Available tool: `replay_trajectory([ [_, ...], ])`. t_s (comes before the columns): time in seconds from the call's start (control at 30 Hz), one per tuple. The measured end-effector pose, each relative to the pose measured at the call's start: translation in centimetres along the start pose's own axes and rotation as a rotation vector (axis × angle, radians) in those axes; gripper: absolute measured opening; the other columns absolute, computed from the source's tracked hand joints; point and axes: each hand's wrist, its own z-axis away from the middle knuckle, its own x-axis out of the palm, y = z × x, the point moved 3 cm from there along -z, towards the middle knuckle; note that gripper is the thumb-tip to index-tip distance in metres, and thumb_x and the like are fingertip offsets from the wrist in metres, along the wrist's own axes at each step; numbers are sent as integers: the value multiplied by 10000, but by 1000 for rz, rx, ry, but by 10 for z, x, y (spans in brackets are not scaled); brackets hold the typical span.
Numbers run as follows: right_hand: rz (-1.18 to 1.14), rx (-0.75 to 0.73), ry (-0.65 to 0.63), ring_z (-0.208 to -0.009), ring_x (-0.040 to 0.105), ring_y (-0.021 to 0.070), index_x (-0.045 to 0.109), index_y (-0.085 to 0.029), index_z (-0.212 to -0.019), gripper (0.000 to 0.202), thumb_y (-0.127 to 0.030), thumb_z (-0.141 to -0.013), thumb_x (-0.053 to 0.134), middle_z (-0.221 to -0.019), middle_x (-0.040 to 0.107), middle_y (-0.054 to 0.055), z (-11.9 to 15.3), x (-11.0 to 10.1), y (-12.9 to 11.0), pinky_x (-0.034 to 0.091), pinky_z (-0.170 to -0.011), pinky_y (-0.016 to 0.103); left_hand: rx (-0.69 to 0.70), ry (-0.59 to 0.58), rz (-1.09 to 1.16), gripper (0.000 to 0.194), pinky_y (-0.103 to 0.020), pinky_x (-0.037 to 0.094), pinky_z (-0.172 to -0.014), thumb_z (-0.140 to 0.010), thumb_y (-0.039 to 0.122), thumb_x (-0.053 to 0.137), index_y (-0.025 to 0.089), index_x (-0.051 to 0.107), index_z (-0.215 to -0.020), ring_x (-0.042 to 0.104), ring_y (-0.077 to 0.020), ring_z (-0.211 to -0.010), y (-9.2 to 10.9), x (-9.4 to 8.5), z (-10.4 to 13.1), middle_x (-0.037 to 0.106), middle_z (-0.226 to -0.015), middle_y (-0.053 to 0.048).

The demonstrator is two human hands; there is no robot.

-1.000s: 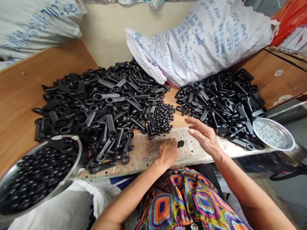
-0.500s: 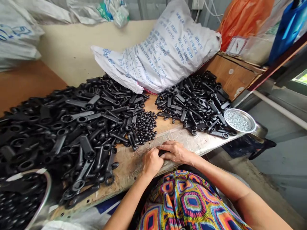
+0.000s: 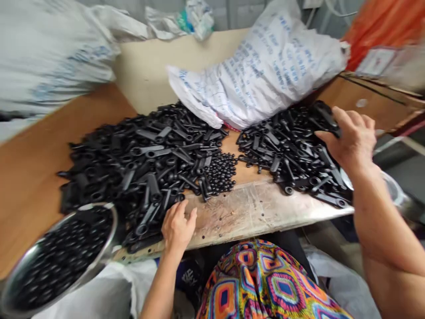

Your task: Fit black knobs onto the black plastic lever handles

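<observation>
My left hand [image 3: 178, 227] is at the near edge of the left pile of black crank handles [image 3: 152, 186]. Its fingertips reach the nearest handles, and the thumb stands apart from the fingers. My right hand [image 3: 355, 137] is raised over the far right end of a second pile of black crank handles [image 3: 292, 150], its thumb and fingers spread. A dark handle [image 3: 323, 116] lies by its fingertips; no firm hold on it shows. Small black balls [image 3: 221, 173] are heaped between the two piles.
A metal bowl of black balls [image 3: 111, 239] stands at the front left. A white printed sack [image 3: 262, 75] leans behind the piles. At the right, a metal dish [image 3: 393, 188] is partly behind my right forearm. A wooden box [image 3: 358, 99] stands at the back right.
My hands were together at the table's front edge around a small black part. They have separated: the left moved left to the handles, the right out to the right pile. The view has shifted left.
</observation>
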Motion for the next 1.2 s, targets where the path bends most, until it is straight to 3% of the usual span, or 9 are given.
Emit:
replay_trajectory([
  [0.13, -294, -216, -187, -995, 568, 245, 641, -173, -1040, 294, -364, -832, 558, -1027, 648, 101, 41, 36, -63, 443, -876, 385, -41, 163, -99, 245, -307, 451, -809, -803, 266, 505, 154, 633, -979, 592, -223, -895, -12, -7, 12, 658, -967, -86],
  [0.23, -392, -400, -490, -886, 595, 215, 663, -177, -956, 204, -302, -831, 561, -984, 660, 84, 90, 73, -120, 477, -764, 315, -57, 241, -187, 233, -303, 443, -791, -796, 246, 522, 140, 644, -963, 584, -219, -859, -19, -13, 18, 661, -946, -85],
  [0.33, -289, -469, -789, -878, 590, 209, 652, -190, -982, 194, -217, -824, 542, -970, 658, 75, 114, 105, -154, 449, -743, 287, -78, 186, -287, 233, -320, 430, -779, -796, 244, 519, 145, 648, -964, 564, -228, -837, -25, -19, 24, 657, -932, -86],
  [0.43, -183, -456, -909, -913, 578, 214, 606, -181, -1084, 279, -182, -829, 493, -966, 645, 82, 112, 122, -170, 424, -740, 280, -102, 55, -356, 252, -346, 413, -781, -809, 251, 493, 160, 643, -990, 534, -250, -881, -25, -21, 26, 643, -956, -87],
  [0.57, -71, -440, -995, -895, 576, 218, 595, -190, -1076, 271, -222, -853, 445, -956, 629, 92, 102, 132, -185, 409, -675, 269, -119, -98, -390, 299, -394, 402, -779, -797, 221, 473, 185, 608, -1062, 478, -291, -988, -15, -15, 17, 611, -1018, -98],
  [0.73, -78, -415, -1061, -927, 576, 214, 627, -195, -959, 192, -233, -821, 499, -969, 637, 87, 100, 137, -195, 401, -707, 255, -83, -302, -432, 375, -357, 439, -685, -764, 107, 415, 137, 554, -1112, 519, -284, -916, -2, -6, -3, 593, -954, -132],
  [1.0, -250, -272, -1060, -785, 607, 180, 642, -165, -894, 196, -218, -844, 460, -860, 666, 73, 97, 124, -179, 412, -657, 239, -39, -449, -426, 283, -339, 473, -607, -747, 86, 379, 53, 572, -951, 637, -270, -740, 2, -2, -34, 604, -827, -162],
  [1.1, -702, -36, -1110, -633, 586, 130, 623, -149, -880, 210, -272, -862, 453, -727, 638, 32, 105, 109, -167, 423, -570, 212, 51, -422, -421, 392, -345, 474, -623, -742, 106, 392, 67, 511, -1114, 636, -271, -760, 7, -12, -38, 620, -843, -145],
  [1.2, -1390, 409, -1165, -503, 542, 105, 613, -139, -810, 219, -349, -816, 549, -632, 599, 13, 119, 96, -157, 407, -453, 200, 267, -323, -355, 488, -324, 467, -633, -749, 105, 393, 99, 432, -1236, 620, -238, -754, 28, -20, -31, 630, -837, -106],
])
